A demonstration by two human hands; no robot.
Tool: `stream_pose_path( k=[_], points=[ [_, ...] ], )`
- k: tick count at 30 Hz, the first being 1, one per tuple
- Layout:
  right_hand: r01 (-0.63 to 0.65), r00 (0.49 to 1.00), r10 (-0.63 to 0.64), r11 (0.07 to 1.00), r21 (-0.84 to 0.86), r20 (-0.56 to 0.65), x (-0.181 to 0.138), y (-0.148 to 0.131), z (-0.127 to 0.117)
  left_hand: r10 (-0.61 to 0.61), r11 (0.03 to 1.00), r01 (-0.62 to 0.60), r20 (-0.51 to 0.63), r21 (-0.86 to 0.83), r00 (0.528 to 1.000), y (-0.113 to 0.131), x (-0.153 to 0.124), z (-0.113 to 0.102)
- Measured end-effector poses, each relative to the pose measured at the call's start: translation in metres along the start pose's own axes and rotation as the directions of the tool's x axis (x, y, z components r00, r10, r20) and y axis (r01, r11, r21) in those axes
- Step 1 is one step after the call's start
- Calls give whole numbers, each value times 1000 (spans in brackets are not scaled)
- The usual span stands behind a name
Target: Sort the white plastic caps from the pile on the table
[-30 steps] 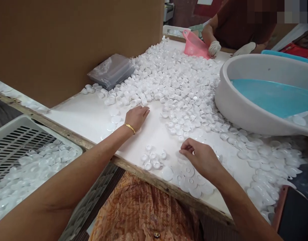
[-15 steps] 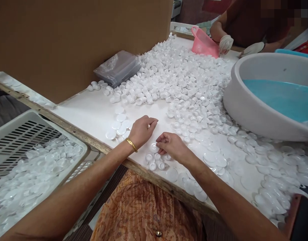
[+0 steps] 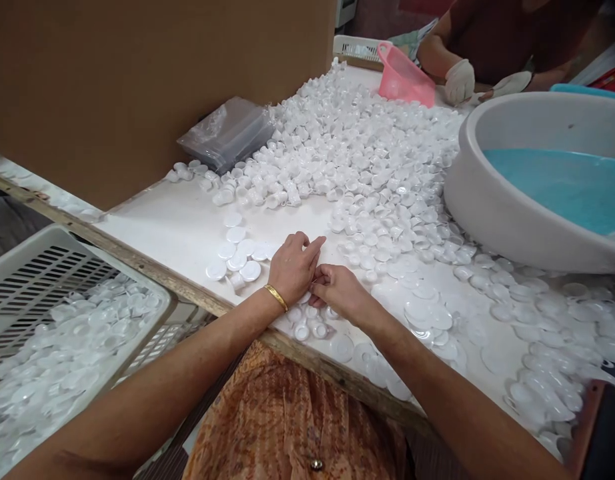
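My left hand [image 3: 296,263], with a gold bangle at the wrist, is closed beside my right hand, fingers bent and the index pointing forward. Whatever it pinches is hidden. My right hand [image 3: 336,288] pinches a small white saucer [image 3: 304,298], mostly covered by the fingers. Just below the hands, at the table edge, lie several small white plastic cups [image 3: 301,331]. White discs like small saucers [image 3: 236,235] are spread on the table left of my left hand. Larger flat white plates [image 3: 427,310] overlap to the right of my right forearm.
A heap of white toy cups [image 3: 357,147] covers the far table. Around it are a plastic-wrapped pack [image 3: 227,133], a cardboard sheet [image 3: 152,80], a pink scoop [image 3: 405,80] and a large grey tub [image 3: 527,247]. A filled basket [image 3: 87,250] stands left. Across sits a gloved person [image 3: 459,81].
My left hand has come down and right to meet my right hand, covering most of the saucer there. The other person's gloved hand has shifted slightly. The view has moved a little.
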State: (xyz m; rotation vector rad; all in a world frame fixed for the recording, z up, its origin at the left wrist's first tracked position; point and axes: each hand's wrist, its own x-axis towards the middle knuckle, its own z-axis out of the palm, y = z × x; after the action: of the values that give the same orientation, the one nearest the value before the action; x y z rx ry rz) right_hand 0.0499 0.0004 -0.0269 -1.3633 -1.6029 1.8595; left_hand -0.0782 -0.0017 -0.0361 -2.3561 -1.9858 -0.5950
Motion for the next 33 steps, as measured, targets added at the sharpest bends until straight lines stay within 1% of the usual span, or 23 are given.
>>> stream_pose_path(
  k=[3,6,8,10,11,12,14,15,16,17,18,20,23,25,27,28,30,33],
  points=[
    [-21,1000,22,999,27,-8,-6,-3,-5,25,997,-29,61,72,998,1,2,-2],
    [-8,999,6,999,-44,-45,-19,-10,-12,29,992,-45,126,122,992,4,5,-3],
    [43,996,-55,987,-153,-71,-28,-13,-14,23,989,-47,167,138,986,7,7,-3],
    [137,975,-184,939,-315,-125,-35,-13,-12,32,989,-61,200,138,979,8,8,-2],
    [197,949,-278,891,-409,-148,-38,-11,-10,40,988,-69,208,136,977,9,9,-2],
    [260,910,-383,825,-502,-157,-39,-9,-7,46,988,-76,210,134,977,9,9,-2],
    [362,809,-573,658,-660,-127,-39,-2,0,49,988,-77,200,134,979,9,9,-2],
    [396,760,-643,578,-714,-99,-39,1,3,45,988,-72,193,136,980,9,8,-2],
    [413,721,-689,516,-751,-77,-38,4,6,39,988,-65,186,137,982,8,8,-2],
    [415,696,-715,478,-774,-69,-37,6,7,35,989,-61,180,137,983,8,8,-3],
    [411,683,-727,463,-786,-71,-36,8,8,36,989,-60,173,137,984,8,8,-3],
    [409,683,-727,462,-787,-71,-34,10,7,51,989,-72,153,132,987,7,8,-4],
    [437,692,-721,450,-778,-29,-30,10,4,79,989,-93,116,118,990,6,8,-5],
    [465,687,-727,444,-766,-4,-26,12,3,81,991,-91,104,100,991,5,8,-5],
    [478,686,-727,461,-748,-10,-22,14,3,72,993,-81,107,85,992,5,7,-5],
    [485,692,-722,480,-731,-15,-19,14,3,63,994,-73,110,83,992,5,7,-5],
    [506,719,-695,544,-669,-22,-17,12,-1,47,995,-57,110,85,993,7,7,-6],
    [529,781,-624,688,-496,-32,-23,3,-19,23,992,-33,80,125,997,8,6,-8]
  ],
)
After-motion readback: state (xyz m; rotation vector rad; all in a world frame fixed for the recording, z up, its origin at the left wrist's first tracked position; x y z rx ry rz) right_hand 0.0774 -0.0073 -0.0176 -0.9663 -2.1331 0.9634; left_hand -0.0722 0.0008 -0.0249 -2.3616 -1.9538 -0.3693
